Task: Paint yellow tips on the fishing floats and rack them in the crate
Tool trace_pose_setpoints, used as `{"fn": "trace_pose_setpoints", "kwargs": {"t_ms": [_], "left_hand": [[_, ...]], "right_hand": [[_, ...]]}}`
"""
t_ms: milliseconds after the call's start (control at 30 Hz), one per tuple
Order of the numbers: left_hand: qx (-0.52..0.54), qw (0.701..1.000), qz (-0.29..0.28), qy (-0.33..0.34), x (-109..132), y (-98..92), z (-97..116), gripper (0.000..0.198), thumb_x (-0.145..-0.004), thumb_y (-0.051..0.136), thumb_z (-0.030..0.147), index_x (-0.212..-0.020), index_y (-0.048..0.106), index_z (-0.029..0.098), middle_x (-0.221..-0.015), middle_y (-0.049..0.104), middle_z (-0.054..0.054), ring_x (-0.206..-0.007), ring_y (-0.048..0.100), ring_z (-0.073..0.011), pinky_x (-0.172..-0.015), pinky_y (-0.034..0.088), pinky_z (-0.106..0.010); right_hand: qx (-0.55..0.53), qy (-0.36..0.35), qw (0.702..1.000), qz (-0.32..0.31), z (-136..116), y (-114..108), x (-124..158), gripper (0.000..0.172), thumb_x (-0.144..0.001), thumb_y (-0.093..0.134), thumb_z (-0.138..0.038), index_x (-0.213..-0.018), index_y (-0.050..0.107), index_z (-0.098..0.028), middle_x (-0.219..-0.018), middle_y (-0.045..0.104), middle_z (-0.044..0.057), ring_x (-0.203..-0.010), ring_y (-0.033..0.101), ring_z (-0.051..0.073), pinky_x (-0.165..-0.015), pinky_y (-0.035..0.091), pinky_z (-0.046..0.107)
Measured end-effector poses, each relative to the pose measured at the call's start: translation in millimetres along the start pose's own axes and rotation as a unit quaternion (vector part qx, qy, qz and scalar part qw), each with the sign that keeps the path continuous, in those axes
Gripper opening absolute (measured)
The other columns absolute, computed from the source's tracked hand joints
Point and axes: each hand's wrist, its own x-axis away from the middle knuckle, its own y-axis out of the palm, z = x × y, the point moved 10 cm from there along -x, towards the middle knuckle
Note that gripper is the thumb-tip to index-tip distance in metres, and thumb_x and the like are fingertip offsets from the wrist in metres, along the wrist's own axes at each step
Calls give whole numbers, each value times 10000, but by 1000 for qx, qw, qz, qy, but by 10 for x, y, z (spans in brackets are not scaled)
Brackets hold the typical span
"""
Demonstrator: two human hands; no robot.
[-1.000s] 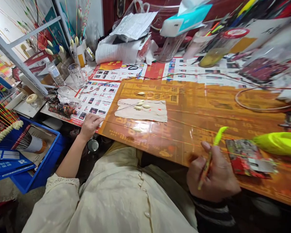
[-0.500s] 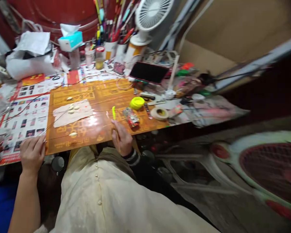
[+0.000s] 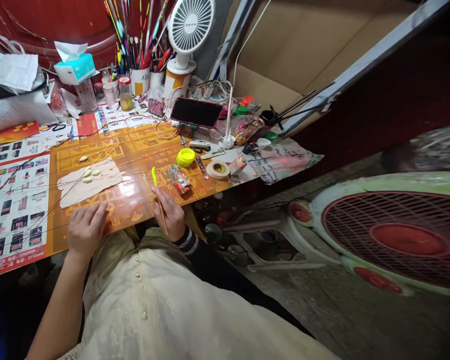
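1. Crowded worktop [image 3: 135, 145] in a red-walled room, crossed by fine lines [image 3: 135, 172] stretched over its orange mat.
2. Right hand [image 3: 168, 214] pinches a slim yellow-tipped stick [image 3: 156, 192] between narrowly closed fingers, tilted just above the worktop's near edge.
3. Left hand [image 3: 86, 229] lies flat, fingers spread and holding nothing, just beside a cloth [image 3: 82, 192] bearing pale spindle-shaped pieces [image 3: 87, 172].
4. A careless sweep of the stick could snag the lines, tugging the cloth and scattering those pieces.

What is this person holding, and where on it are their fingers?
The right hand pinches a thin neon-tipped stick below its middle; the left hand holds nothing.
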Motion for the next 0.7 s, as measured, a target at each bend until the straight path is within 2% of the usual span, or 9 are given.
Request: {"fn": "trace_pose_setpoints", "kwargs": {"t_ms": [333,433,567,700], "left_hand": [[-7,999,18,-29,114,-42,-97,335,-954,607,245,-1286,637,276,-1035,746,-77,-881,661,-208,-816,416,-359],[2,999,21,-39,126,-49,-99,284,-953,607,246,-1229,669,270,-1027,745,-73,-883,660,-201,-801,414,-351],[9,998,-3,-62,154,-4,-88,245,-972,579,255,-1195,681,250,-1061,744,-76,-910,655,-200,-821,415,-363],[15,997,-11,-76,169,-1,-71,225,-976,574,241,-1173,683,243,-1066,744,-72,-906,645,-198,-817,408,-362]], "right_hand": [[18,2,1000,-10,33,31,-2,589,-1001,415,-178,-1573,291,-238,-1396,612,105,-1295,602,205,-1082,553,383],[7,-2,1000,1,10,-15,-4,584,-992,439,-166,-1560,327,-244,-1382,624,103,-1265,623,206,-1071,556,378],[-30,2,999,14,-37,-95,63,538,-985,463,-172,-1515,415,-255,-1316,666,97,-1165,675,199,-1010,581,367],[-82,-67,994,23,-255,-146,206,555,-935,504,-108,-1473,474,-241,-1169,717,105,-1045,686,208,-915,588,407]]}}
